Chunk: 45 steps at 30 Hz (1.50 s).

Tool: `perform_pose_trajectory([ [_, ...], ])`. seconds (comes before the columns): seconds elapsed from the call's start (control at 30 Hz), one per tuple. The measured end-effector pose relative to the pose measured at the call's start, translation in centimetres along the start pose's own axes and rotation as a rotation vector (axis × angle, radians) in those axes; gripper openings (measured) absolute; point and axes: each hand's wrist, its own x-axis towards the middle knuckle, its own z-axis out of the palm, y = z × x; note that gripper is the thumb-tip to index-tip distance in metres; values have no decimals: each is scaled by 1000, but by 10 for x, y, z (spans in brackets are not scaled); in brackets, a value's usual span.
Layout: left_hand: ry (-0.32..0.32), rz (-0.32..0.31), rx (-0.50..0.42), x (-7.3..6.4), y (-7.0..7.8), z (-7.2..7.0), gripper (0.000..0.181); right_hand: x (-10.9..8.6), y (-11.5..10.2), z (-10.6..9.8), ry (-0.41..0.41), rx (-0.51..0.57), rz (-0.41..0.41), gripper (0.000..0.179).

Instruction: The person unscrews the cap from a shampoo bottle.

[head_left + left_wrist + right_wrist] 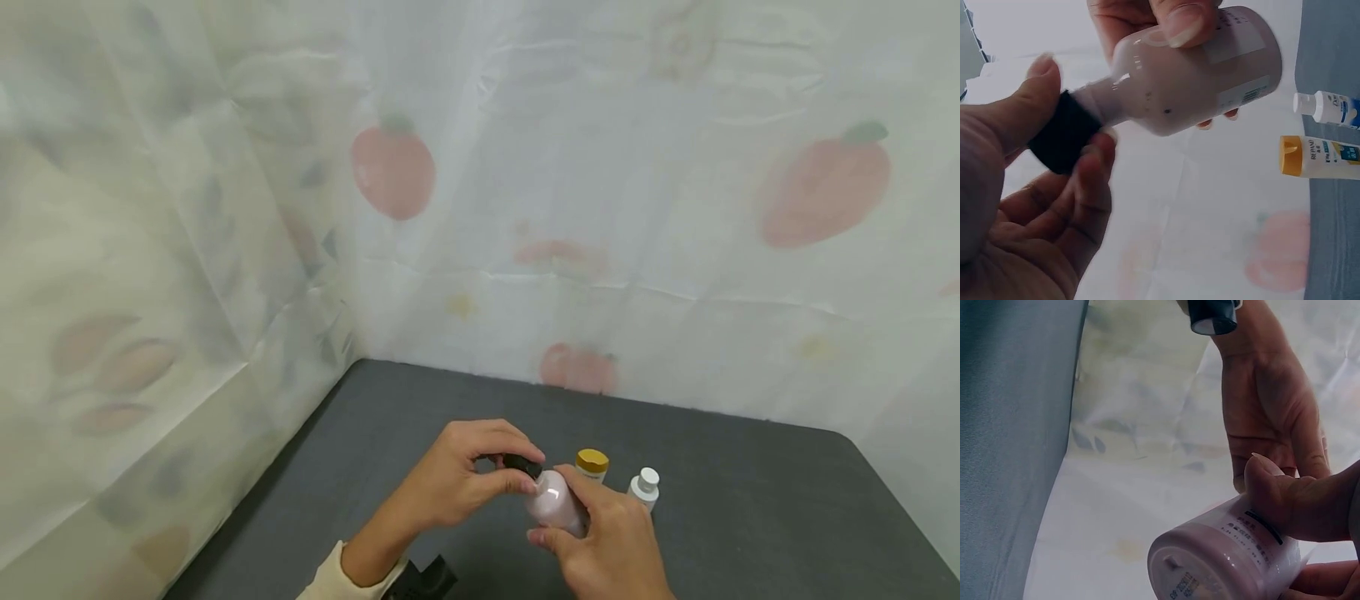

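Note:
A pale pink bottle (pixel 555 503) is held up over the dark table, its neck tilted toward the left hand. My right hand (pixel 617 537) grips the bottle body between thumb and fingers. With thumb and fingertips, my left hand (pixel 472 475) pinches the black cap (pixel 1065 132) at the bottle's neck. In the left wrist view the pale neck shows between cap and shoulder. A printed label and the bottle's round base (pixel 1188 575) face the right wrist camera; the cap is hidden there.
Behind the right hand stand a white bottle with a yellow cap (pixel 592 461) and a small white bottle (pixel 644 487). The dark grey table (pixel 750 500) meets fruit-printed white sheeting (pixel 637 208) at the back and left. A black strap device (pixel 423 579) sits at the left wrist.

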Motion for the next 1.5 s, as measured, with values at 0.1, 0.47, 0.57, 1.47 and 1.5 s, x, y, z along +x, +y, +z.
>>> perform_pose_trajectory([
  [0.1,-46,-55,12,1,2,-3,27,0,1,-1,-29,8,33,57],
  [0.47,-150,-162,70,8,10,-12,28,0,4,1,-19,18,25,54],
  [0.57,-156,-165,109,10,10,-13,29,1,6,2,-16,16,14,54],
  [1.47,-19,-145,-64,-10,-18,-8,27,5,7,7,-38,55,95,55],
  [1.5,-6,-169,-80,-11,-18,-8,27,5,7,8,-37,54,96,56],
])
